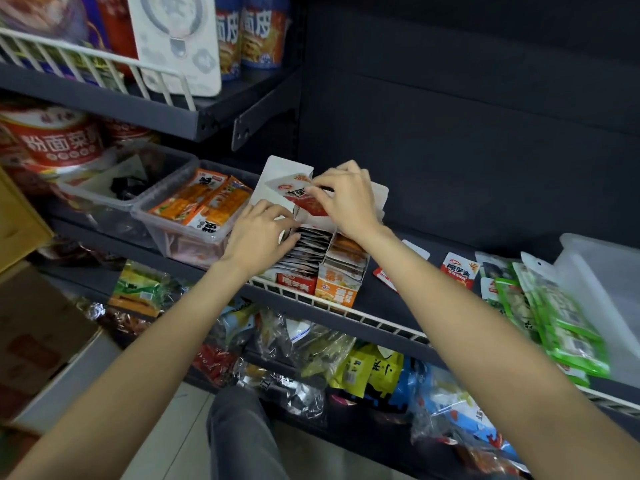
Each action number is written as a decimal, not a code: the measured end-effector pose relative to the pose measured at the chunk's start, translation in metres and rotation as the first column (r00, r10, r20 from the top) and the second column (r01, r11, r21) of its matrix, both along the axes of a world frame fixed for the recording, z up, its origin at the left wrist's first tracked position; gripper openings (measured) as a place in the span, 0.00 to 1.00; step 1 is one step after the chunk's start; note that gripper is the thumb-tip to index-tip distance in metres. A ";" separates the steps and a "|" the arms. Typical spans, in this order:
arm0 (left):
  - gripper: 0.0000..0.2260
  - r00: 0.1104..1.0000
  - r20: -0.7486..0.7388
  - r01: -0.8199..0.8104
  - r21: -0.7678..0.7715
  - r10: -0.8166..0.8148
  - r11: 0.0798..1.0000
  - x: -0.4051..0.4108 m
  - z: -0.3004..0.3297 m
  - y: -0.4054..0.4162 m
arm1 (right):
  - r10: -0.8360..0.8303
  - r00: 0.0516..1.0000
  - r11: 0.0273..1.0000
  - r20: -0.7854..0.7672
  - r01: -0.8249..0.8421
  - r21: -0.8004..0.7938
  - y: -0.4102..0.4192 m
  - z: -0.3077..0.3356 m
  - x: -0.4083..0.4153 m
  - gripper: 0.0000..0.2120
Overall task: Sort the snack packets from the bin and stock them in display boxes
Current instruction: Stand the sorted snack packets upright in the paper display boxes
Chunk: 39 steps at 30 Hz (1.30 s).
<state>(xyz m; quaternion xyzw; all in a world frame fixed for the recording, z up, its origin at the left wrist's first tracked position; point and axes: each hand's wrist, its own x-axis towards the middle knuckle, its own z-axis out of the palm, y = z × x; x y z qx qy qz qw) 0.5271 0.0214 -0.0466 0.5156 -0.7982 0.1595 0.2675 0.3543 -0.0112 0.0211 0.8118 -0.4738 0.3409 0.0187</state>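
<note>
Dark metal shop shelving fills the view, and on the middle shelf (398,292), behind a white wire rail (346,308), stand two cardboard display boxes side by side. Right hand (349,199) pinches a red-and-white snack packet (304,199) by its upper edge between thumb and fingertips – a narrow, closed grip, wrist bent down over the boxes. Directly below and slightly toward the person from that grip lies the red display box (299,263), its row of packets standing on edge and running front to back; the held packet is tilted, its long axis slanting down toward the box's rear end. Left hand (259,233) sits lower and to the left of the grip, fingers curled against the standing packets and the box's side, seemingly parting them to open a slot. Just right of the target is the orange display box (344,271). Further right of the grip, loose red packets (459,270) and green packets (554,323) lie beside a clear plastic bin (606,289). The pinching hand is nearer the slot, so lowering the packet falls to it.
</note>
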 end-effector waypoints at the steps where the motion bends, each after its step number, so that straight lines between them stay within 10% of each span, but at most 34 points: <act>1: 0.10 1.000 -0.011 -0.008 0.007 0.009 1.000 0.001 -0.001 0.001 | -0.009 1.000 1.000 0.011 0.008 0.014 0.000 -0.003 0.000 0.10; 10: 0.11 0.997 -0.071 -0.025 0.094 0.032 0.995 -0.001 0.001 0.008 | 0.100 0.990 0.993 0.095 -0.106 0.056 0.004 0.002 0.001 0.08; 18: 0.12 0.997 -0.072 -0.028 0.105 0.036 0.994 0.000 0.001 0.009 | -0.037 0.853 0.999 -0.521 0.030 -0.021 0.012 -0.014 -0.012 0.08; 27: 0.09 0.917 -0.397 -0.001 0.113 0.046 0.994 -0.040 0.054 0.061 | -0.044 0.998 0.970 0.053 0.055 -0.235 0.070 -0.021 -0.085 0.07; 34: 0.05 0.808 -0.512 0.415 0.146 -0.291 0.898 -0.159 0.039 0.086 | -0.393 0.919 0.907 0.024 0.384 0.171 0.098 -0.083 -0.191 0.07; 39: 0.17 0.934 -0.323 0.304 0.496 -0.152 0.814 -0.226 -0.025 0.026 | -0.420 0.886 0.763 -0.195 0.461 0.452 0.077 -0.111 -0.225 0.19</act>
